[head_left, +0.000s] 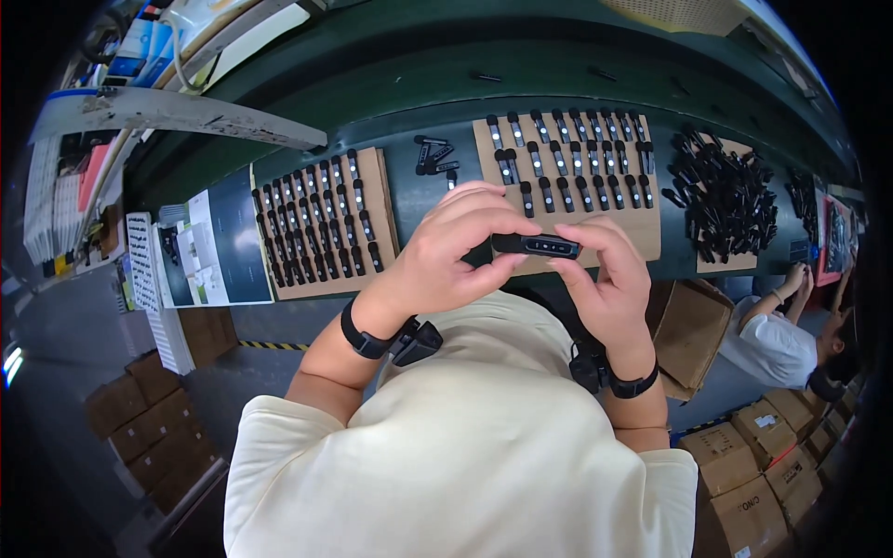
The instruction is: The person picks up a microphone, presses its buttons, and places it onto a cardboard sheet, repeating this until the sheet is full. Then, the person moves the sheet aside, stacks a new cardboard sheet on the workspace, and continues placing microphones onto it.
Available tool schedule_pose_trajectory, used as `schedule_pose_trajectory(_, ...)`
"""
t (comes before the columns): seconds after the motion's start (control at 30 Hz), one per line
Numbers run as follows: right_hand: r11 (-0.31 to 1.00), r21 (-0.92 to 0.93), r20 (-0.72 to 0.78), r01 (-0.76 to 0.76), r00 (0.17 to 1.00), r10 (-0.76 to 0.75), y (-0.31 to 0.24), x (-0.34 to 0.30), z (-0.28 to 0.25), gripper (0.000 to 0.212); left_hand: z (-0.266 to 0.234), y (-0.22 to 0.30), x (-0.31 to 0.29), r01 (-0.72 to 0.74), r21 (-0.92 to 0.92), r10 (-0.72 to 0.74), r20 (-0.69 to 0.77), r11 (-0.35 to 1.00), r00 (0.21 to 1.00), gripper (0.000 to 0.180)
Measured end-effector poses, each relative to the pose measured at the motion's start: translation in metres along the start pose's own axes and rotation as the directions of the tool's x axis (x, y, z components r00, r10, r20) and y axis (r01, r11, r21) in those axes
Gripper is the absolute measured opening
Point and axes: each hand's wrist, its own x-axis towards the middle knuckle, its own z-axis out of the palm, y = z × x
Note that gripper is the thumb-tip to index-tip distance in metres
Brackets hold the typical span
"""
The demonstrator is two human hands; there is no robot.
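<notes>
Black foam-tipped microphone point(551, 245) lay crosswise between both hands, raised near a cardboard sheet point(642, 234); the left hand point(446, 246) pinched its left end, while the right hand point(609, 279) gripped its right end, forefinger above, thumb below.

Hands point(445, 249) near each other, both pinching, thumbs point(499, 270) opposing fingers point(488, 221); forearms point(327, 367) angled inward.
</notes>
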Motion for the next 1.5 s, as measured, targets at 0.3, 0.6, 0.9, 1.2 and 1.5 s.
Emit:
schedule_pose_trajectory(0.3, 0.993, -0.042, -0.066, 0.109, 0.992, -0.112, 0.001, 0.0, 0.006, 0.034, 0.002, 0.004, 0.002, 0.158, -0.017, -0.154, 0.133, 0.987, 0.979, 0.026)
schedule_pose_trajectory(0.6, 0.997, -0.016, -0.02, 0.077, 0.997, -0.077, 0.002, -0.007, 0.004, 0.034, 0.009, 0.0, 0.001, 0.076, 0.001, -0.076, 0.098, 0.997, 0.992, 0.028)
schedule_pose_trajectory(0.9, 0.987, -0.126, -0.006, 0.101, 0.995, -0.103, 0.001, -0.004, 0.008, 0.031, 0.016, -0.008, -0.002, 0.091, -0.029, -0.089, 0.065, 0.995, 0.994, 0.031)
schedule_pose_trajectory(1.2, 0.911, -0.408, 0.027, 0.054, 0.999, -0.047, 0.012, -0.013, 0.005, 0.026, 0.014, -0.016, -0.005, 0.157, -0.084, -0.143, 0.157, 0.984, 0.977, 0.029)
schedule_pose_trajectory(1.5, 0.712, -0.61, -0.091, -0.349, 0.923, 0.374, 0.119, -0.077, 0.016, 0.018, 0.028, -0.099, -0.042, 0.537, -0.008, -0.537, -0.048, 0.843, 0.842, 0.019)
